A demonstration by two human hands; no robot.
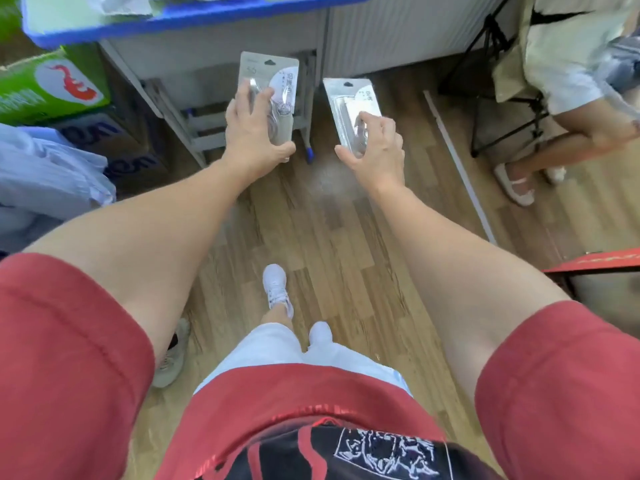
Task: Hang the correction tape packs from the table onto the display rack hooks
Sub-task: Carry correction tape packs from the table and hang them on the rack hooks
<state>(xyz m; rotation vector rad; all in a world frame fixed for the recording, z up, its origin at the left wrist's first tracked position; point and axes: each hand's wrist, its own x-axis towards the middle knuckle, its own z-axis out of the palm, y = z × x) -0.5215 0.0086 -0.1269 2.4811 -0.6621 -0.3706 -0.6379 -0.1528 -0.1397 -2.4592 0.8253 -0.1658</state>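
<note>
L hand (254,133) grips tape pack (270,70), R hand (377,147) grips 2nd pack (341,98)

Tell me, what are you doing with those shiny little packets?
A person stands over the wooden floor, holding two packets out in front. The left hand grips one correction tape pack, and the right hand holds a second pack. Both have the hanging hole at the far end. No rack hook shows here, so neither is hung yet.
</note>
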